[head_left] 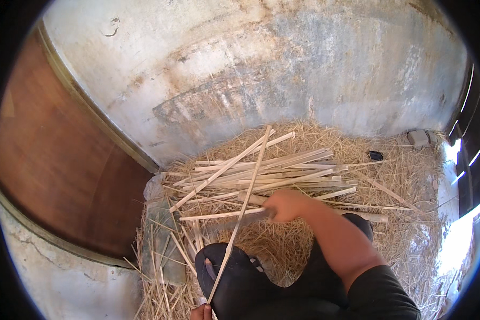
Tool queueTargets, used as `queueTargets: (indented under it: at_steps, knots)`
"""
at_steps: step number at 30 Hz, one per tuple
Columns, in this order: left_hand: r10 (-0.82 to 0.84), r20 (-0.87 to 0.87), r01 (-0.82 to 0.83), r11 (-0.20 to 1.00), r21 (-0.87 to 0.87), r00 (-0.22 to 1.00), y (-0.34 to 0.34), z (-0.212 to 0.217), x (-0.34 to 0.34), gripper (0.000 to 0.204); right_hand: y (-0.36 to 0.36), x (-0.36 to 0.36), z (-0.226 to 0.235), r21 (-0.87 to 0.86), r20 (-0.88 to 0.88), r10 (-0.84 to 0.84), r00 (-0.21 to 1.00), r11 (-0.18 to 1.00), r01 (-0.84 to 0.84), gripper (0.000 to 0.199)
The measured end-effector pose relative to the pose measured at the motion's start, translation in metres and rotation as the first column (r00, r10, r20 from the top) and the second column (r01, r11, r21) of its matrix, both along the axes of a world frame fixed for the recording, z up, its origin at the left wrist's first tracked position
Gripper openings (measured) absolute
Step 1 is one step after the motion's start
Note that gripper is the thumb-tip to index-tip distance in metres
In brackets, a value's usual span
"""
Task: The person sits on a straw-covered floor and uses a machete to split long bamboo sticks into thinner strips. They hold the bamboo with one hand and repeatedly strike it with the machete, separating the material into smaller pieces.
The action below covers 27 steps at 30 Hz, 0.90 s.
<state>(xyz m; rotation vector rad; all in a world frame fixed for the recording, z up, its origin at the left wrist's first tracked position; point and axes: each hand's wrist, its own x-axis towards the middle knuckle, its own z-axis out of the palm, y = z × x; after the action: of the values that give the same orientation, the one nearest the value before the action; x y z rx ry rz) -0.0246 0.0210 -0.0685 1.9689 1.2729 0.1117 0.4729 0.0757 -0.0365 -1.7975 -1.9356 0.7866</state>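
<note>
Beside right hand (pixel 285 206) gripping a blurred blade (pixel 257 215) slants the strip (pixel 255 173) left hand (pixel 201 312) pinches.

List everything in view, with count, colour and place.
Held bamboo-like strip: one, pale, slanting through centre
Loose bamboo-like strips: many, pale, piled at centre, more lower left
Bladed tool: one, greyish blade, blurred, centre
Straw: one spread, golden, across the ground
Small object: one, black, right
Block: at least one, grey, far right
Door: one, brown, left
Wall: stained whitish-grey, top
Legs: two, black-clothed, bottom
Sleeve: one, black, lower right
Left hand: one, bare, bottom edge
Right hand: one, bare, centre
</note>
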Motion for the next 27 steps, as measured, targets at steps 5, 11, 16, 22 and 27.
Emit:
queueTargets:
  at_steps: [5,11,16,22,27]
  knots:
    - [-0.035,0.044,0.030,0.991,0.127,0.998,0.006,-0.002,0.002,0.060,0.002,0.045,0.003,-0.004,-0.090,-0.411,0.907,0.911,0.412,0.031]
    - [-0.019,0.098,0.016,0.999,0.034,0.995,0.006,-0.013,-0.007,0.058,-0.016,-0.019,0.023,0.053,0.150,0.109,0.983,0.992,-0.118,0.034]
    - [0.037,0.178,-0.038,0.999,0.000,0.983,-0.004,0.002,0.005,0.056,-0.011,0.046,0.016,0.165,-0.018,-0.355,0.935,0.921,0.354,0.037]
    - [0.124,0.032,-0.115,0.974,-0.193,0.992,-0.004,0.017,0.003,0.053,-0.021,-0.035,0.038,0.047,0.183,0.021,0.983,0.998,-0.030,0.039]
    - [0.100,-0.074,-0.118,0.940,-0.321,0.992,0.014,0.011,0.004,0.055,-0.001,0.028,-0.012,0.075,0.065,-0.261,0.963,0.964,0.256,0.029]
